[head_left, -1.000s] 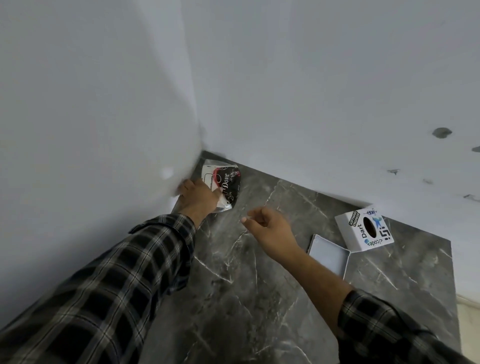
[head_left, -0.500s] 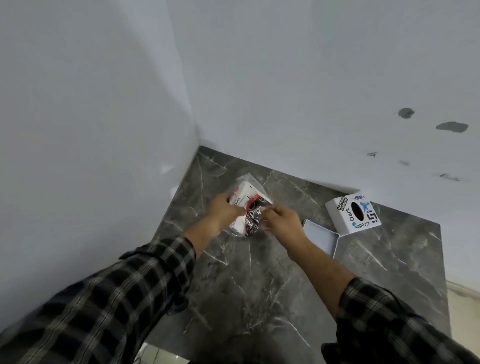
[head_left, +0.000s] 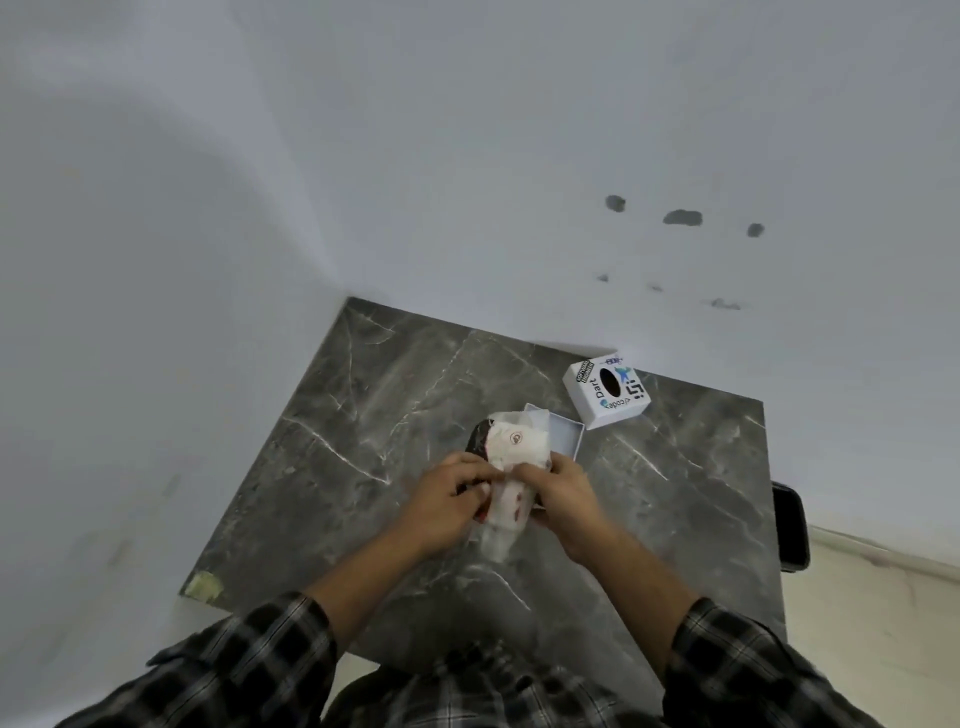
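Observation:
A white plastic packet (head_left: 514, 452) with a dark printed side and red marks is held above the middle of the dark marble table (head_left: 363, 415). My left hand (head_left: 449, 499) grips its left side with curled fingers. My right hand (head_left: 563, 499) pinches its right side, fingers curled over the wrapping. The packet's lower end hangs between my two hands, and part of it is hidden under my fingers.
A shallow white box lid or tray (head_left: 563, 434) lies just behind the packet. A white box with stickers and a dark oval hole (head_left: 607, 392) stands at the back right by the wall. Walls close the left and far sides. A dark object (head_left: 789, 525) sits past the table's right edge.
The packet came out of the far left corner, carried by my left hand, toward the table's middle. My right hand joined it and both hands now hold it closer to me.

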